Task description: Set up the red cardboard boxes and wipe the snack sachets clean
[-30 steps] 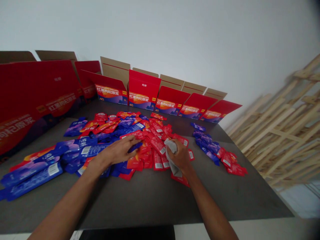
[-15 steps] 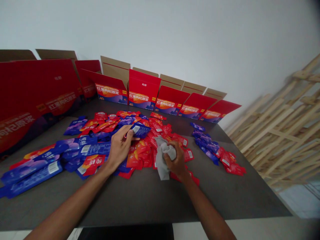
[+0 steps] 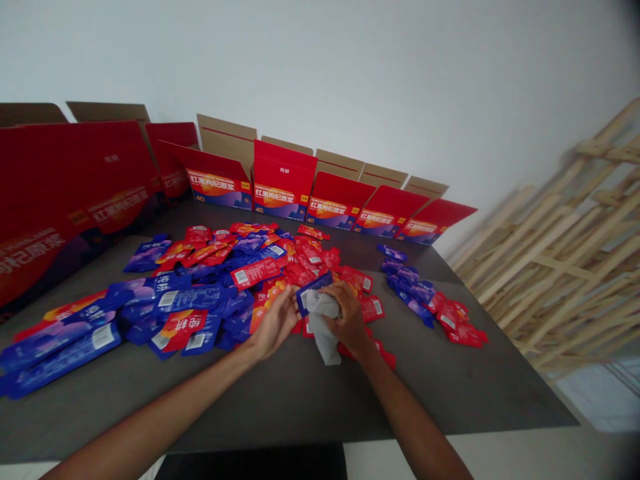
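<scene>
A blue pouch (image 3: 311,291) is held at its left end in the fingers of my left hand (image 3: 274,325), tilted above the pile. My right hand (image 3: 349,313) is closed round a crumpled grey-white cloth (image 3: 324,320), which lies against the pouch and covers part of it. The cloth's loose end hangs toward the table. Beneath and around both hands spreads a pile of red pouches (image 3: 257,272) and blue pouches (image 3: 173,299), many overlapping.
Open red cartons (image 3: 285,180) line the back of the dark table (image 3: 280,407), with larger red ones (image 3: 75,200) at the left. A small group of blue and red pouches (image 3: 423,291) lies at the right. Wooden slatted racks (image 3: 565,267) stand beyond the right edge.
My left hand has moved right and nearer to me, bringing a blue pouch against the cloth. The right hand stays near the same spot. A red pouch on the pile is now uncovered.
</scene>
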Tool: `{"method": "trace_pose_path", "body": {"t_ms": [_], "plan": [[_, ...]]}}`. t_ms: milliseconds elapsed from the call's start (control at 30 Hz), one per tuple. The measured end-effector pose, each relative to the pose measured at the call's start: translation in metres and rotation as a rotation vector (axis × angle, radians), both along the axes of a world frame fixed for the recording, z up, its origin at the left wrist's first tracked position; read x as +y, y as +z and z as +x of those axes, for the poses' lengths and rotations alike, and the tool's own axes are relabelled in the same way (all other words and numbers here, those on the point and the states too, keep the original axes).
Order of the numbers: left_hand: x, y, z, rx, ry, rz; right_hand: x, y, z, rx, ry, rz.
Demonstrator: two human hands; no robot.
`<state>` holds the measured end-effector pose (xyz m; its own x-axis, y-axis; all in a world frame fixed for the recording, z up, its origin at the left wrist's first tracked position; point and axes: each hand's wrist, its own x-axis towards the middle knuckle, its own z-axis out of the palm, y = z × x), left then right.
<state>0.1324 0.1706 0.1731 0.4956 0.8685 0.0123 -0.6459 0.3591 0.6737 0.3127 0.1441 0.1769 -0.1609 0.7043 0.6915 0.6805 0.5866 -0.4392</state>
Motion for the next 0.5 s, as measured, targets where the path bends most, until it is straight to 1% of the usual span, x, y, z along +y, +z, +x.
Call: {"method": "trace_pose_path", "body": {"t_ms": [100,200,333,500], "plan": [[0.003,0.002,-0.003,0.037,-0.044,-0.094,-0.001,-0.001,-0.001,-0.214,0.153,-0.053],[0.001,0.002,-0.005,0.045,-0.119,-0.12,-0.004,0.0,-0.001,-0.362,0.19,-0.087],[-0.003,0.002,-0.007,0.048,-0.201,-0.116,-0.005,0.006,0.006,-0.39,0.188,-0.058],[-0.003,0.002,-0.008,0.047,-0.194,-0.112,-0.005,0.009,0.009,-0.352,0.064,-0.022]]}}
